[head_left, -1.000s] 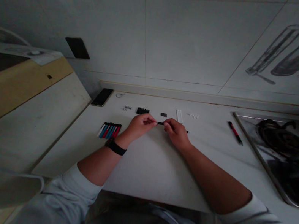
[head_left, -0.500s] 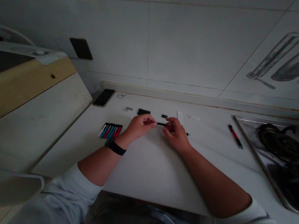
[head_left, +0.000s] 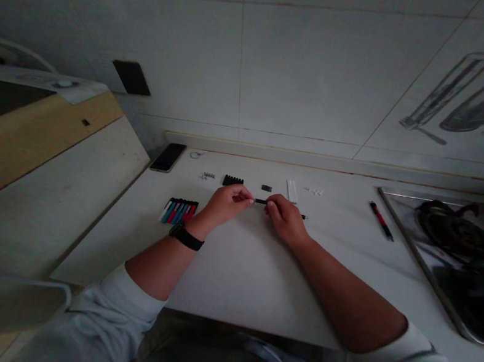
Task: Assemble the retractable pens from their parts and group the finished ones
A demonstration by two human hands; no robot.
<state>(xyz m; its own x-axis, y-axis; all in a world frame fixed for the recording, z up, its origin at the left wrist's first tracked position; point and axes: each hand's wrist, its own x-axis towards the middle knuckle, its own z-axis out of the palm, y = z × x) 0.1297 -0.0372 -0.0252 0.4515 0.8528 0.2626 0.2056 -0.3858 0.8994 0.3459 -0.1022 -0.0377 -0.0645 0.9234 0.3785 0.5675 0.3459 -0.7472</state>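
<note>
Between my two hands, a short black pen part (head_left: 261,201) lies level just above the counter. My left hand (head_left: 230,199) pinches its left end, and the fingertips of my right hand (head_left: 285,215) are closed on the right end. Past my right hand pokes a thin dark tip (head_left: 305,217); the hand hides the rest of it. Beyond my left hand sits a row of black pen grips (head_left: 233,181). Colored pen barrels (head_left: 178,211) in red, blue and white lie left of my left wrist.
Along the back lie small metal springs (head_left: 208,175), small dark pieces (head_left: 266,188), white sticks (head_left: 291,191) and tiny white parts (head_left: 315,192). A phone (head_left: 168,157) and a ring (head_left: 196,155) are at back left. Right are a red-black pen (head_left: 381,221) and a gas stove (head_left: 446,242).
My right hand's fingers have come together on the black pen part; they were more spread before. The left hand has stayed in place.
</note>
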